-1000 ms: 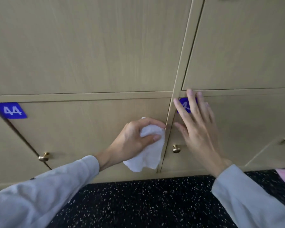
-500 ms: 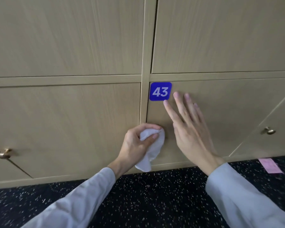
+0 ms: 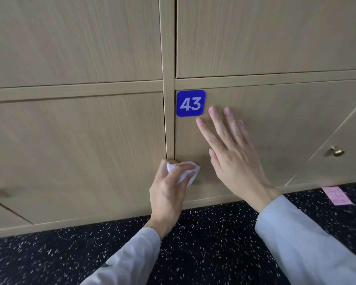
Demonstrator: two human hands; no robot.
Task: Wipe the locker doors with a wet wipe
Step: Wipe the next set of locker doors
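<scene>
I am wiping door 43 (image 3: 275,124): my left hand (image 3: 169,190) pinches the bunched wet wipe (image 3: 185,171) against its lower left corner; my right hand (image 3: 232,153) rests flat, fingers straight; next, sweep the wipe upward across the panel.

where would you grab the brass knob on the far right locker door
Take the brass knob by its round head, pinching from the front with thumb and fingertips: it stands out from the door on a narrower stem, free on all sides.

We read "43" in white on a blue square label (image 3: 190,103) at the upper left corner of a locker door (image 3: 275,124); the pink note's (image 3: 337,195) writing is illegible.
</scene>
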